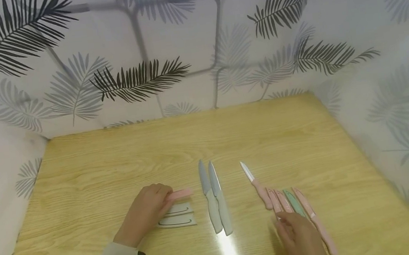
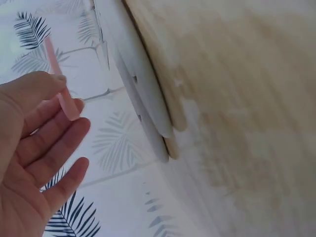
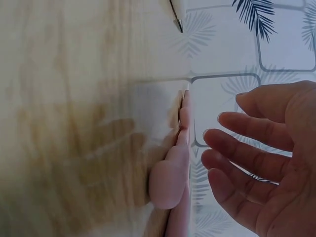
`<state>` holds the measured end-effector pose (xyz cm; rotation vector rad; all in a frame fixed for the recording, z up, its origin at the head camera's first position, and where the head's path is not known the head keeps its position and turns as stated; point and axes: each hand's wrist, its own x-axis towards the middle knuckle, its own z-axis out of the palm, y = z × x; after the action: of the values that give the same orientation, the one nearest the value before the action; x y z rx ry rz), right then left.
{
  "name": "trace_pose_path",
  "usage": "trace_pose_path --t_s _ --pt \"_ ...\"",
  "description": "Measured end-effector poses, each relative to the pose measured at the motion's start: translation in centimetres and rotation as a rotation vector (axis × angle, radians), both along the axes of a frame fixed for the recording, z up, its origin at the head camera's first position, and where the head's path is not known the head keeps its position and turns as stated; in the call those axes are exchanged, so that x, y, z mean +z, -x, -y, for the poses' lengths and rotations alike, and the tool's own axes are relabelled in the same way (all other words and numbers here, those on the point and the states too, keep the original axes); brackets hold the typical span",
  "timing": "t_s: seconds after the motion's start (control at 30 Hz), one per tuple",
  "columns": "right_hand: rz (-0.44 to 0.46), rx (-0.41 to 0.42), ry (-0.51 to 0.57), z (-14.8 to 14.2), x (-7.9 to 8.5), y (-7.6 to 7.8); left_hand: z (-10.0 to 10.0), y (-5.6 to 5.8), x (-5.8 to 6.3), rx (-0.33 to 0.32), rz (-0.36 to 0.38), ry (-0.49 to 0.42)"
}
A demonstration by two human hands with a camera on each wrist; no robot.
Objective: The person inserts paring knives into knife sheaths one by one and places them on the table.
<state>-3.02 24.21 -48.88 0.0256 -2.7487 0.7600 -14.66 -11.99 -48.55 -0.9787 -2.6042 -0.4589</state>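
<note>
1. A pink sheath is being pinched by the left hand, between thumb and fingers, the other fingers being held apart; it is being carried clear of the table.
2. The right hand is being held wide, fingers separate and slightly bent, nothing being gripped; in the right wrist view a gap is being shown between its fingertips and a pink handle.
3. Two pale sheaths, each marked with a dark curved line, are lying side by side near the left hand.
4. Beneath and beside the right hand, a row of sheathed knives is being partly covered: two pink ones on the left, a green one, then an outer pink one.
5. A pink knife with a bare blade is lying just beside the row's left end, its tip being pointed away from the person.
6. Between the hands, two pale-handled knives are lying close together, bare blades being pointed away too.
7. Beyond the table, a leaf-print backdrop is being seen.
</note>
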Motion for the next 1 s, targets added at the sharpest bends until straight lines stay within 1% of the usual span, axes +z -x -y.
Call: trace_pose_path --t_s 0.17,0.27,0.4,0.5,0.63,0.7,0.73,0.87,1.0 --pt "0.016 0.009 -0.004 0.3 0.7 0.9 0.4 -0.7 0.4 -0.005 -0.032 -0.084" --pt "0.010 0.041 -0.003 0.8 0.9 1.8 0.6 -1.2 0.8 -0.008 -0.047 -0.134" --pt "0.045 0.083 0.000 1.8 1.3 3.2 0.9 -1.7 1.2 -0.009 -0.089 -0.180" --pt "-0.004 0.132 -0.014 2.3 1.3 4.2 1.2 -2.2 1.6 -0.012 -0.098 -0.200" --pt "-0.113 0.183 -0.089 2.8 1.1 5.5 1.5 -2.6 2.0 -0.026 -0.063 -0.234" --pt "-0.106 0.170 -0.121 3.0 1.1 6.1 1.6 -2.9 2.1 -0.033 -0.053 -0.249" --pt "-0.086 0.151 -0.131 3.1 1.1 6.3 1.6 -2.9 2.1 -0.037 -0.052 -0.254" --pt "-0.017 0.084 -0.109 3.3 1.4 7.2 1.6 -3.1 2.3 -0.042 -0.045 -0.260" --pt "0.009 0.036 -0.083 3.4 1.5 8.1 1.6 -3.2 2.5 -0.049 -0.040 -0.262"
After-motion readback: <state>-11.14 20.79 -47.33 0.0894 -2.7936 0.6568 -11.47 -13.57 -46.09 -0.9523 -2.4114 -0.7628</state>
